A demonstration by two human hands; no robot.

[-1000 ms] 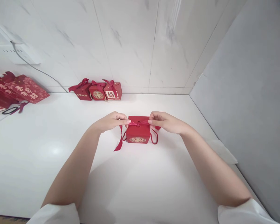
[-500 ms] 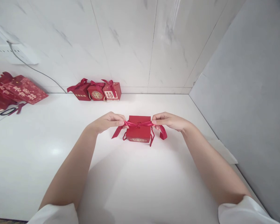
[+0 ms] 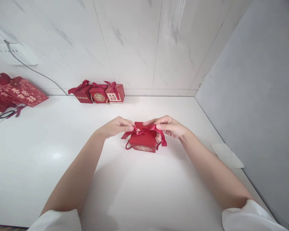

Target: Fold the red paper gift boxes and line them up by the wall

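Observation:
A small red gift box (image 3: 143, 140) with a gold emblem on its near side sits on the white table in front of me. A red ribbon (image 3: 148, 128) crosses its top, knotted near the middle. My left hand (image 3: 121, 126) is closed, pinching the ribbon left of the knot; a tail hangs below its fingers. My right hand (image 3: 170, 125) pinches the ribbon on the right, with one finger stretched over the box top. Red cord handles (image 3: 128, 146) stick out at the box's sides.
Three finished-looking red boxes (image 3: 99, 94) with bows stand against the marble wall. Red gift bags (image 3: 24, 91) lean at the far left, beside dark-handled scissors (image 3: 8, 113) and a ribbon scrap. A white sheet (image 3: 227, 155) lies along the right edge of the white table (image 3: 135, 192).
Both hands have moved inward, and the ribbon, pulled straight before, is now slack. The right hand has a finger over the box top. The box is slightly turned and nearer to me.

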